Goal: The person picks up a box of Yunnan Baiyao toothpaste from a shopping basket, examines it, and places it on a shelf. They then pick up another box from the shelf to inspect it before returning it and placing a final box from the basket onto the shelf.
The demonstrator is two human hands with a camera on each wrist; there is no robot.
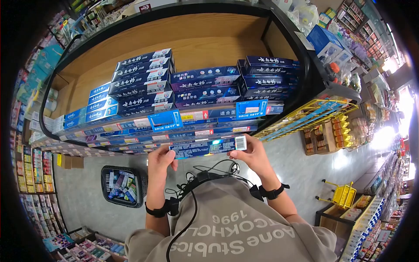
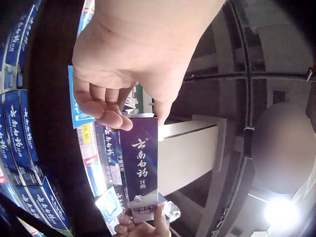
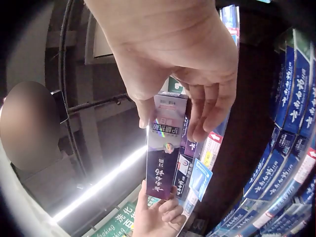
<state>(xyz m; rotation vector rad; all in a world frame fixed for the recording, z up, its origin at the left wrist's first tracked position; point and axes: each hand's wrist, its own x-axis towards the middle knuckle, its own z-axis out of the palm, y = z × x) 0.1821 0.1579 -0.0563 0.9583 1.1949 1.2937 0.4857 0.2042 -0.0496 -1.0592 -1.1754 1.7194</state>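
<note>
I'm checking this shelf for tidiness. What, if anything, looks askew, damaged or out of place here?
Nothing stands out. The toothpaste box held between the left hand and the right hand looks intact, and the stacked boxes on the shelf lie in fairly even rows. A basket with goods sits on the floor.

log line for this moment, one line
left hand: holds box end | right hand: holds other end | toothpaste box: level, below shelf
</note>
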